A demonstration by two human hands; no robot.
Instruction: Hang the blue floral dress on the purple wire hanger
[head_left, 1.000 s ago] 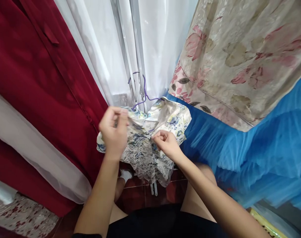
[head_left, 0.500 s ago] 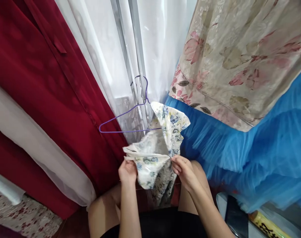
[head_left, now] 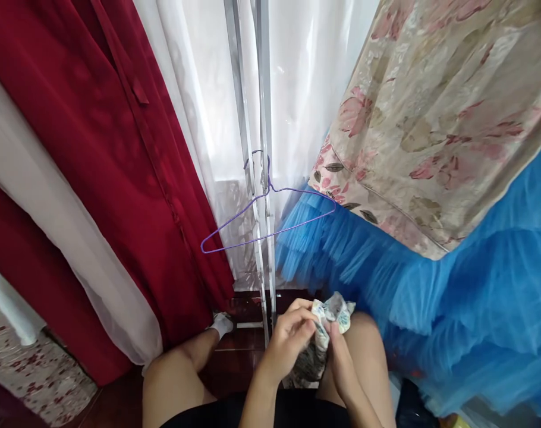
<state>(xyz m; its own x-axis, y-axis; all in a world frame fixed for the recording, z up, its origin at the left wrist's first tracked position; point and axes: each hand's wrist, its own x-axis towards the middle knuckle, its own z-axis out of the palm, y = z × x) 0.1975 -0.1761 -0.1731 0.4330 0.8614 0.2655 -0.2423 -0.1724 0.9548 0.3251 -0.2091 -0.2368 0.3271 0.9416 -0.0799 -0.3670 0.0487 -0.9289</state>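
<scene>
Low over my lap, my left hand (head_left: 292,336) and my right hand (head_left: 339,351) both pinch a small white garment with a blue floral print (head_left: 319,310). Its cloth is bunched between my fingers, and a darker patterned part hangs down between my knees. Just how the fingers grip it is partly hidden by the folds. Ahead of my hands, a bare purple wire hanger (head_left: 269,238) hangs by its hook on a grey metal rack (head_left: 262,261).
Long red cloth (head_left: 132,196) and white sheer cloth (head_left: 194,89) hang at the left and behind the rack. A pink-flowered beige fabric (head_left: 422,137) and blue tulle (head_left: 475,279) hang at the right. My knees flank the dark tiled floor (head_left: 232,365).
The floral garment has come off the purple hanger. Both hands have lowered it toward my lap and gathered it into a bunch, my left hand moving right.
</scene>
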